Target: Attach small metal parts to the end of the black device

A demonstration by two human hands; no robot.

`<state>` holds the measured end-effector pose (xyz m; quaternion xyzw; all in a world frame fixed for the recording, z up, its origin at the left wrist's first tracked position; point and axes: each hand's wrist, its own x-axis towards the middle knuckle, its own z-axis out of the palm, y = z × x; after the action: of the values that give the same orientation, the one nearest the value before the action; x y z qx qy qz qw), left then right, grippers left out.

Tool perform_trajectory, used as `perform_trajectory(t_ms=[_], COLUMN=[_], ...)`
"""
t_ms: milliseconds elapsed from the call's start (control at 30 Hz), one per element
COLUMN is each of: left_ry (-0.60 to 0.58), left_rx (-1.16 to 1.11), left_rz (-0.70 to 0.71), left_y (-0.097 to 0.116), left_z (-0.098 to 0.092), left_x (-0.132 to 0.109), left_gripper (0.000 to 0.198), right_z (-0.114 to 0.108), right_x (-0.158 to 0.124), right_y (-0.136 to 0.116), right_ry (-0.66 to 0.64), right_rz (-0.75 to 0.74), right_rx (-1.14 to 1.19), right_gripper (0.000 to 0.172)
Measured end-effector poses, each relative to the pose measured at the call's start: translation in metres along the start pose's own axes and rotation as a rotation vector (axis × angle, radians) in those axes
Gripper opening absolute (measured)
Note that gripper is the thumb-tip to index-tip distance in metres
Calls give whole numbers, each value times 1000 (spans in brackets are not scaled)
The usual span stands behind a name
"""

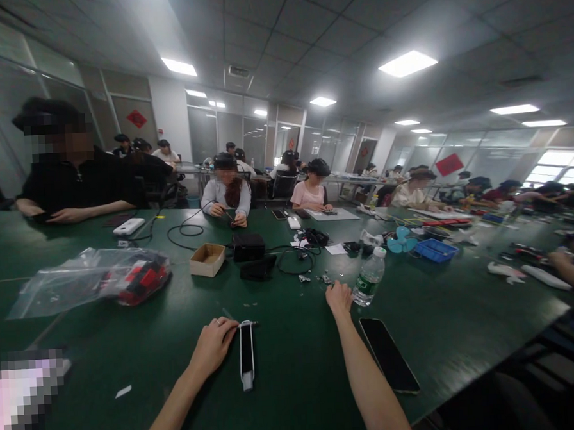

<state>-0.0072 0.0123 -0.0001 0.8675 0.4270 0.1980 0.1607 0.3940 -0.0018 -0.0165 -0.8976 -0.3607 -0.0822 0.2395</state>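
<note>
My left hand (213, 344) rests on the green table (300, 381) with its fingers curled against the top end of a long white-and-black device (247, 355) lying flat. My right hand (339, 297) reaches farther out, fingers closed near small loose parts (314, 278) beside a plastic water bottle (370, 275). What the right fingers hold, if anything, is hidden. A dark phone (388, 354) lies just right of my right forearm.
A clear plastic bag with a red-and-black item (95, 277) lies at the left. A small cardboard box (207, 259), black cases and cables (258, 255) sit mid-table. Several other people sit around the table; another person's hand (571, 264) works at the right.
</note>
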Motion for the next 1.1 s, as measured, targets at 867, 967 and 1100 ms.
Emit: perform_trajectory(t_ms=[867,967,1100], left_ry=[7,18,22], left_rx=[8,6,4], left_rz=[-5,-15,-9], left_y=[6,7,8], left_z=[-2,-2,-1], left_x=[-2,-4,-4], left_gripper=[32,32,32], right_z=[0,-6,-17], right_x=[-122,-139,-149], right_y=[-105,-113,-111], right_ry=[-237,-283,-359], right_rz=[-521,-560,-661], right_rx=[637,702,687], right_gripper=[23,21,20])
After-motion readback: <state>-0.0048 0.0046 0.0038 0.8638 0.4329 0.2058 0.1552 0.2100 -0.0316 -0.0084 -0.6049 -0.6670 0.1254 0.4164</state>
